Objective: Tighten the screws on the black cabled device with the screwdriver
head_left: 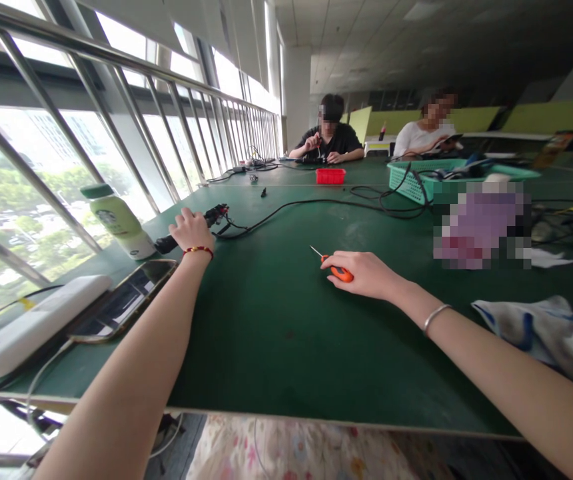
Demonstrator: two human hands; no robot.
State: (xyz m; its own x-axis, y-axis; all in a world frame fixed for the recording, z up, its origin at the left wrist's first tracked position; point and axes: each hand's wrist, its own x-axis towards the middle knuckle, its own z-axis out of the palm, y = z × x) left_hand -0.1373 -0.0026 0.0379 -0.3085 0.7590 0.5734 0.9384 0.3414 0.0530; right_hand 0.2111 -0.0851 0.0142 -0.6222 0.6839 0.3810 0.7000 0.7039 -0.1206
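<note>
My left hand, with a red and yellow cord at the wrist, is closed around a black cabled device at the left of the green table. Wires show at the device's far end, where a black cable runs off to the right. Right of the middle, my right hand has its fingers on an orange and black screwdriver, its thin shaft pointing forward and left. The screwdriver lies low over the tabletop; whether it touches is unclear.
A green-capped bottle, a phone and a white power strip are at left. A red tray, a teal basket and a cloth lie ahead and right. Two people sit across the table.
</note>
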